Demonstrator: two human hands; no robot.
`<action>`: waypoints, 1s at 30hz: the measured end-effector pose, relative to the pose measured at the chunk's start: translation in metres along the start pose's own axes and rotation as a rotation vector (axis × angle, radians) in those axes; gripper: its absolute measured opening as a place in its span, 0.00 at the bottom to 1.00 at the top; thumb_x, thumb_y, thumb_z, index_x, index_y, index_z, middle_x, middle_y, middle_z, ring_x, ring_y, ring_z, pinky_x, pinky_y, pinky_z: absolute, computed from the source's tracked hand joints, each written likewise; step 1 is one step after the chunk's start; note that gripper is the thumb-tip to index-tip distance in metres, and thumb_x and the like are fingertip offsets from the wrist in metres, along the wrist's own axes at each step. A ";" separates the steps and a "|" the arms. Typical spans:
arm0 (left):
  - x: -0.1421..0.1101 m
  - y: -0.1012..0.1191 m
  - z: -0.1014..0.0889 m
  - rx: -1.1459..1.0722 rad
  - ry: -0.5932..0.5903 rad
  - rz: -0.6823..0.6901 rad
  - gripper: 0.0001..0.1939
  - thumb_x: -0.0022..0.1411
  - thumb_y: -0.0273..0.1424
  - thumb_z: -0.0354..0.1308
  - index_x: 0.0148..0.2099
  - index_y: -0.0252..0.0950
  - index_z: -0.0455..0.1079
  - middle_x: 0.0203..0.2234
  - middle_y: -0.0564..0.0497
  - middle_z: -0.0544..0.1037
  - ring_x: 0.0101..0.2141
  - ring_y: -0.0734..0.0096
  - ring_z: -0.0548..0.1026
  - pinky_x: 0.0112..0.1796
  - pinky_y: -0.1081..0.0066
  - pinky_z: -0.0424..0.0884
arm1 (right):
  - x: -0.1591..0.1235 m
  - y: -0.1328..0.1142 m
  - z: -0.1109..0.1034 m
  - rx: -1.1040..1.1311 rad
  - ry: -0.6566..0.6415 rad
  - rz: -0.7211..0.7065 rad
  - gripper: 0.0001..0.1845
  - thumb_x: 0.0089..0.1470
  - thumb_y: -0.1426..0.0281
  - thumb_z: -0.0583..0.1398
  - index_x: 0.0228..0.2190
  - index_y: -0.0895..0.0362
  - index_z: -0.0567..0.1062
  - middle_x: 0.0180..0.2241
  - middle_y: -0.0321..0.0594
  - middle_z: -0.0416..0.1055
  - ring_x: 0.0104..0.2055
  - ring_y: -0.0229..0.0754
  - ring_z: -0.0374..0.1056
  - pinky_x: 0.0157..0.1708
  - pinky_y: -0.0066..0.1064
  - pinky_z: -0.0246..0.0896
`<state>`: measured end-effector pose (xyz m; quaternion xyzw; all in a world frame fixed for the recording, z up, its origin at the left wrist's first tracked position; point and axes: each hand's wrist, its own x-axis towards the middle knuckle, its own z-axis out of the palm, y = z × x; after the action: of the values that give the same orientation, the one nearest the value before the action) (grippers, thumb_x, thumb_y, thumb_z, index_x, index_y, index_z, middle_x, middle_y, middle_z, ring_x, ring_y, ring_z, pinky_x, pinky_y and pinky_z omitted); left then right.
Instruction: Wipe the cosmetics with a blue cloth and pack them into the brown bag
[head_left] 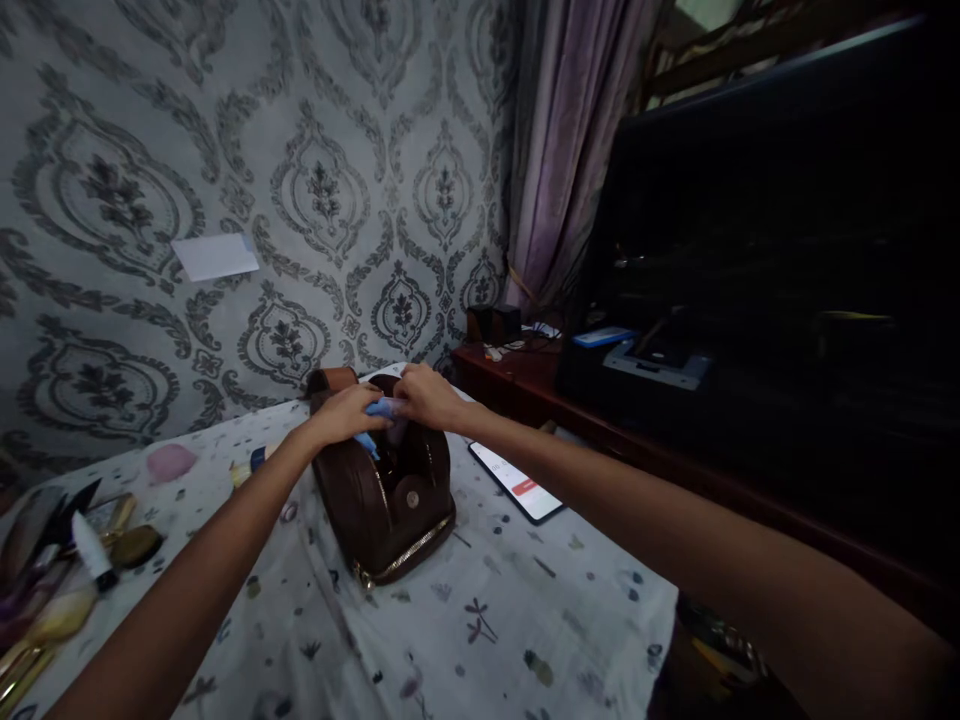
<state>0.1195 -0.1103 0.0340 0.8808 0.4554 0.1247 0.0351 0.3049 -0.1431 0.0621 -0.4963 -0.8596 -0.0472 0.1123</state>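
Note:
A dark brown handbag (pixel 346 505) stands unzipped on the patterned cloth, its mouth facing me and a round metal snap showing inside. Over that opening, my left hand (pixel 347 413) pinches one side of a soft light-blue item (pixel 385 408). My right hand (pixel 429 397) has its fingers closed on the other side of it. The item looks thin and crumpled; what exactly it is I cannot tell. Another bit of blue shows lower in the bag's mouth, below my left fingers. The inside of the bag is mostly dark.
A lit phone (pixel 516 482) lies right of the bag. Cosmetics, including a white tube (pixel 91 548), crowd the left side, with a pink sponge (pixel 171 461) behind them. A dark wooden stand (pixel 487 375) carries a large black screen (pixel 750 260) at right. Patterned wallpaper (pixel 322 190) rises behind.

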 end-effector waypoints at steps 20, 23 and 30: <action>0.005 -0.004 0.016 0.022 0.045 0.050 0.11 0.56 0.35 0.62 0.42 0.37 0.75 0.48 0.45 0.74 0.50 0.56 0.74 0.52 0.64 0.68 | 0.001 0.002 -0.006 0.054 -0.060 0.004 0.14 0.61 0.61 0.60 0.39 0.55 0.83 0.42 0.43 0.78 0.44 0.44 0.71 0.33 0.27 0.57; 0.001 -0.003 0.011 0.006 0.073 0.059 0.14 0.56 0.35 0.62 0.45 0.37 0.74 0.49 0.45 0.75 0.50 0.56 0.74 0.52 0.63 0.68 | -0.001 0.002 -0.004 0.091 -0.055 0.034 0.14 0.61 0.60 0.59 0.41 0.53 0.82 0.40 0.42 0.78 0.42 0.44 0.71 0.32 0.27 0.56; -0.003 0.000 -0.002 -0.052 0.141 0.088 0.14 0.52 0.31 0.62 0.43 0.37 0.74 0.43 0.46 0.77 0.45 0.58 0.75 0.48 0.64 0.69 | -0.004 0.007 0.002 0.160 -0.007 0.034 0.14 0.59 0.61 0.61 0.45 0.53 0.78 0.43 0.40 0.77 0.45 0.45 0.71 0.34 0.28 0.56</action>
<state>0.1170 -0.1130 0.0357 0.8877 0.4144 0.1998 0.0203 0.3130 -0.1424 0.0587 -0.5003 -0.8525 0.0251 0.1495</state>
